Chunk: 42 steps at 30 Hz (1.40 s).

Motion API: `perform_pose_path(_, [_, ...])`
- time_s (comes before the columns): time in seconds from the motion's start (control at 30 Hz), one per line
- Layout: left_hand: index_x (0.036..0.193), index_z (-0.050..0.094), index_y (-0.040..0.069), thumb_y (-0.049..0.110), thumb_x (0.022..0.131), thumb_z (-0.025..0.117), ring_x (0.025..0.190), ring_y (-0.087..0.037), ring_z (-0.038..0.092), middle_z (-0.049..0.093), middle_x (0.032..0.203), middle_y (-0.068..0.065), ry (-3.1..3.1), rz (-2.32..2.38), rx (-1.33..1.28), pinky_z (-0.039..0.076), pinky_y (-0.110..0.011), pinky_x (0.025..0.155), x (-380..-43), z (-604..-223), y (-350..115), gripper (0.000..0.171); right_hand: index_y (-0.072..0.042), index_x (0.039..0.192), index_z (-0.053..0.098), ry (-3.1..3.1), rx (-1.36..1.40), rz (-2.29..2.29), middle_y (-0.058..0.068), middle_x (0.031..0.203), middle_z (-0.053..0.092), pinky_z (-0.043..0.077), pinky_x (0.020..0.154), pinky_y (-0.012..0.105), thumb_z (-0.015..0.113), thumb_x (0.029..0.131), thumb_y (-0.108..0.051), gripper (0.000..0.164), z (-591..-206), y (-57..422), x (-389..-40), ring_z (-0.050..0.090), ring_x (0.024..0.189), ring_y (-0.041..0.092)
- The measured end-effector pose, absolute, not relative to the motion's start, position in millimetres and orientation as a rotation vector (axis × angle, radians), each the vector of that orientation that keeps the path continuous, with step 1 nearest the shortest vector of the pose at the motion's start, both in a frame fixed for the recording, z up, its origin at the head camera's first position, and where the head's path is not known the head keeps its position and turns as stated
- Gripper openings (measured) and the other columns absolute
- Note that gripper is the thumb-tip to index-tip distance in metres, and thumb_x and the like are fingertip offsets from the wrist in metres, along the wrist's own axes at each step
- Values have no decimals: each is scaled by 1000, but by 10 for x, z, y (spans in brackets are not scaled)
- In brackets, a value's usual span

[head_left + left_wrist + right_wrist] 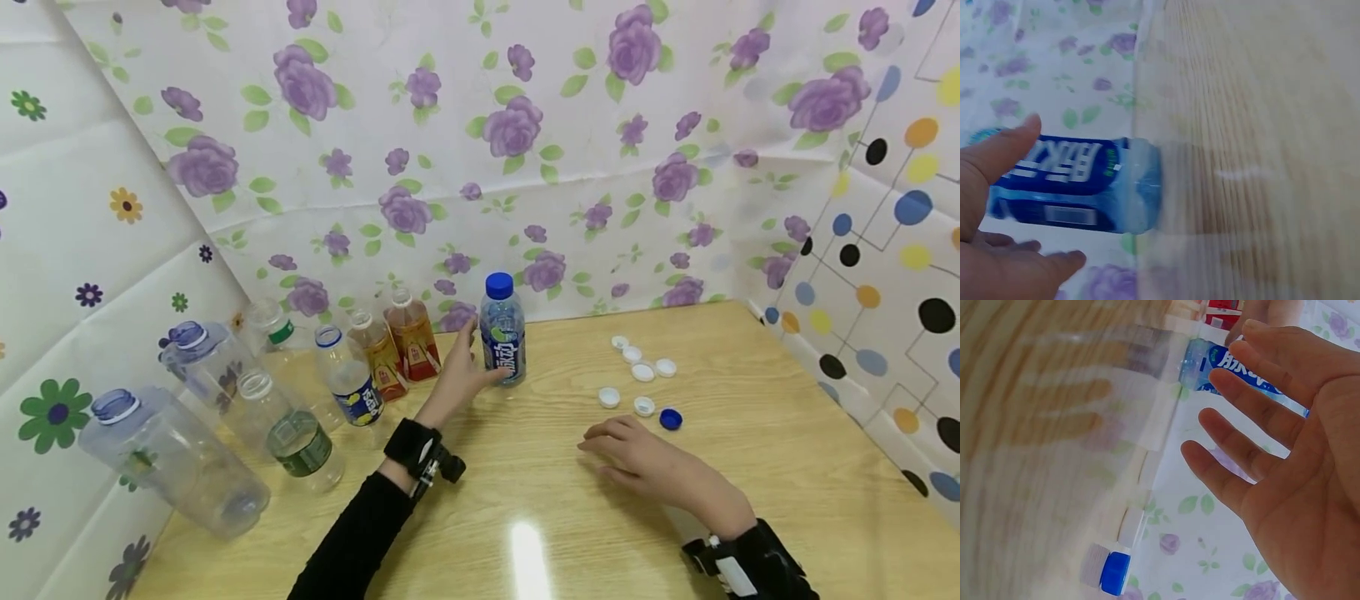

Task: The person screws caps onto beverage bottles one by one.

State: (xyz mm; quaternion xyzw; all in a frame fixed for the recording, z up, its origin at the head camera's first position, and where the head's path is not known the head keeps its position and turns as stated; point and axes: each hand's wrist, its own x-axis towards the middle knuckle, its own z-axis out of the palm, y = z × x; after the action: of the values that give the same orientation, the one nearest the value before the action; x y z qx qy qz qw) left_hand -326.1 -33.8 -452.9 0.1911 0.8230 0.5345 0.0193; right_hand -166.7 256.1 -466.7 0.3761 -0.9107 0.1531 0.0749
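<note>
A clear plastic bottle [503, 329] with a blue cap and a blue label stands upright near the back of the table. My left hand [459, 375] reaches to its left side, thumb and fingers spread apart. In the left wrist view the thumb [1013, 147] overlaps the bottle [1079, 181], and the other fingers extend beside it. Over the table at the right, my right hand [645, 458] has its fingers extended and holds nothing. Just beyond it lie a blue cap [671, 418] and several white caps [642, 371].
Uncapped bottles stand at the left: two large bluish jugs [176, 467], a green-labelled bottle [300, 446], a blue-labelled bottle [351, 383] and two red-and-yellow-labelled bottles [412, 337] among them. A flowered cloth [450, 167] hangs behind the wooden table [555, 500]; a dotted cloth [885, 275] hangs at right.
</note>
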Motion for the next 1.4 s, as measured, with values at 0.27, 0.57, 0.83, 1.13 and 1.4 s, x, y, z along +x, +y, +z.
perform_pose_path(0.27, [158,28,4,7,98,68,149,-41,26,28,162,-20,2486,1668,612,33,-53,120,-2643,-4443,-632,72,-6,128,67,-2779,1102,455,11,127,64,53,96,50,72,95,-12,34,-4718,2609,-1636,56,118,33])
perform_pose_path(0.57, [149,38,4,-2,94,67,132,-33,43,39,148,-19,3077,1556,832,50,-48,97,-1951,-4225,-1069,62,-4,128,67,-2743,1119,452,13,126,64,53,96,51,73,94,-10,35,-4713,2597,-1643,57,117,33])
perform_pose_path(0.83, [145,18,-9,-12,84,70,129,-44,27,21,138,-35,3321,1860,607,34,-60,105,-1945,-4261,-1365,80,-6,128,68,-2777,1120,474,11,127,64,54,96,49,73,95,-11,34,-4722,2559,-1636,57,118,33])
perform_pose_path(1.13, [161,-13,5,4,94,70,153,-38,-5,-13,164,-24,3075,1902,269,19,-68,119,-2061,-4194,-1489,107,-7,127,68,-2815,1117,485,12,129,63,54,98,50,72,96,-13,33,-4725,2517,-1646,57,119,34])
perform_pose_path(1.4, [161,-16,14,15,99,68,154,-38,-2,-11,166,-19,3027,1859,131,23,-66,118,-2196,-4243,-1529,104,-6,128,67,-2827,1131,495,12,130,62,53,99,50,72,96,-13,33,-4725,2494,-1651,57,120,34])
